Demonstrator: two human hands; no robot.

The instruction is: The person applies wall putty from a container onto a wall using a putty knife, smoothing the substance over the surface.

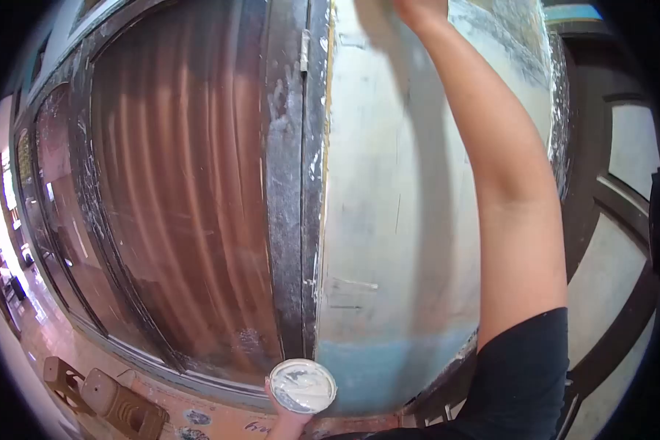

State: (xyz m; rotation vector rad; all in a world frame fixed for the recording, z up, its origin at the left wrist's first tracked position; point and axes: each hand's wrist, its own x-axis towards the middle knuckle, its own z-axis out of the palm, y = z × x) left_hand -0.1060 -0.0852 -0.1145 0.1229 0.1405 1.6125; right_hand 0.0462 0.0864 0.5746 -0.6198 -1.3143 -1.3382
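Up at twelve o'clock on the big pale wall (389,183), your right hand (418,10) reaches high; I cannot tell how its fingers sit. Press flat and even. At six o'clock your left hand (289,424) curls its fingers round the little white tub (303,386); keep it level.

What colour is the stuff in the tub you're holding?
White, with grey smears, inside the tub in the left hand; head view.

R hand (420,9) raised high, arm extended; L hand (289,423) low, fingers curled.
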